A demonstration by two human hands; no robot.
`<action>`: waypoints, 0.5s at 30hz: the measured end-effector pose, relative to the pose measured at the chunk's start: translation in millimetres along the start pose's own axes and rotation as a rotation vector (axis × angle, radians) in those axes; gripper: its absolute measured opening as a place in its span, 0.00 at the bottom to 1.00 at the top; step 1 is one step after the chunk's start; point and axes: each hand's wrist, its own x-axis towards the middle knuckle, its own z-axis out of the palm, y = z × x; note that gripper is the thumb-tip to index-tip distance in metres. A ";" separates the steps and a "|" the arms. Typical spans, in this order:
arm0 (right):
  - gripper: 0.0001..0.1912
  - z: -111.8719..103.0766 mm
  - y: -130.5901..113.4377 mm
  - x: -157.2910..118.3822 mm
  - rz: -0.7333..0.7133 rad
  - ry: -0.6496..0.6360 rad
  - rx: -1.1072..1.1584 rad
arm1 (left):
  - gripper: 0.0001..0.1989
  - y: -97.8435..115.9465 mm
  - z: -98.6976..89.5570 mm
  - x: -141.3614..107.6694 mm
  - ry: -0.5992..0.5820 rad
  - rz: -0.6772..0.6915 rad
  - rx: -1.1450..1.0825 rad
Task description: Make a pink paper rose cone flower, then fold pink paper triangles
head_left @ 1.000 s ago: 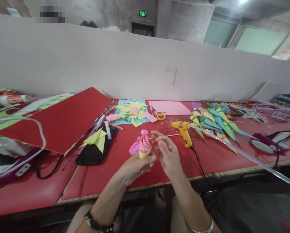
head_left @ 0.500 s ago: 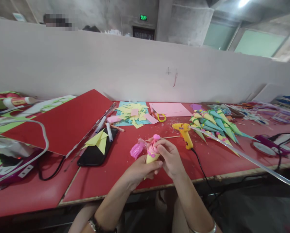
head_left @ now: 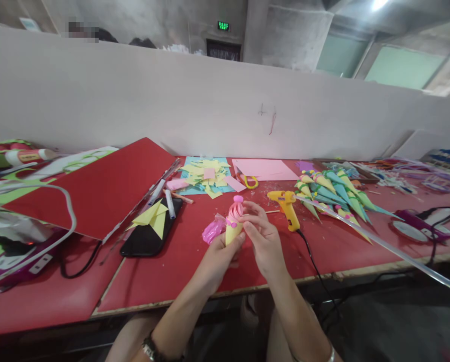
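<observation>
A small clay ice-cream cone (head_left: pixel 233 232) stands nearly upright in front of me, with a yellow body, a pink swirl, a pink ball on top and pink dots round the rim. My left hand (head_left: pixel 221 259) is closed around its lower part. At the swirl's right side, the fingertips of my right hand (head_left: pixel 264 239) touch or nearly touch it, the fingers loosely apart. Behind the left hand lies a clear bag of pink clay (head_left: pixel 213 230). A yellow hot glue gun (head_left: pixel 288 208) rests to the right of my right hand.
Finished cones (head_left: pixel 334 193) are piled at the right, crossed by a long clear glue stick (head_left: pixel 379 244). At left lie a black phone (head_left: pixel 145 244) and a large red sheet (head_left: pixel 104 186). Yellow paper scraps (head_left: pixel 205 173), scissors (head_left: pixel 250 181) and pink paper (head_left: pixel 266 168) sit at the back.
My left hand has raised the cone slightly, away from me and to the left. The right hand's fingers have loosened and slid from the swirl's upper part to its side.
</observation>
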 end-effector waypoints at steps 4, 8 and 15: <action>0.06 1.2 -1.3 -0.7 0.011 -0.037 -0.055 | 0.25 0.2 2.2 0.3 0.006 -0.028 -0.100; 0.07 2.5 0.0 -1.2 0.034 -0.058 -0.056 | 0.26 0.9 3.0 -0.6 -0.002 -0.048 -0.129; 0.09 4.8 2.3 -2.5 0.078 -0.053 -0.011 | 0.25 -1.2 2.2 -0.3 -0.023 -0.009 -0.094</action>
